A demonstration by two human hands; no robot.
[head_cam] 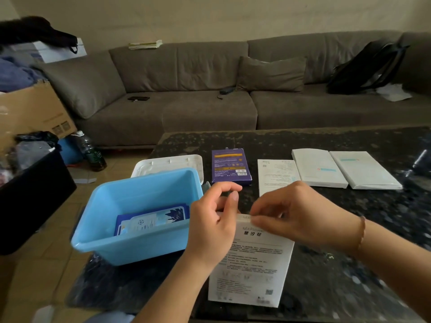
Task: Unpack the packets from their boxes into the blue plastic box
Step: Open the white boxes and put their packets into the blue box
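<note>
Only the three big Chinese characters on the white box [254,259] show, too blurry to read.

Both hands' fingers [257,209] pinching white box [251,264], blue plastic box [140,243] beside

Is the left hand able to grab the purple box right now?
Probably not yet: the left hand is busy holding the white box. Otherwise the purple box lies unblocked beyond it.

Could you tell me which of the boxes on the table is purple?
The purple box, lying flat just behind the blue plastic box; the other boxes are white.
</note>
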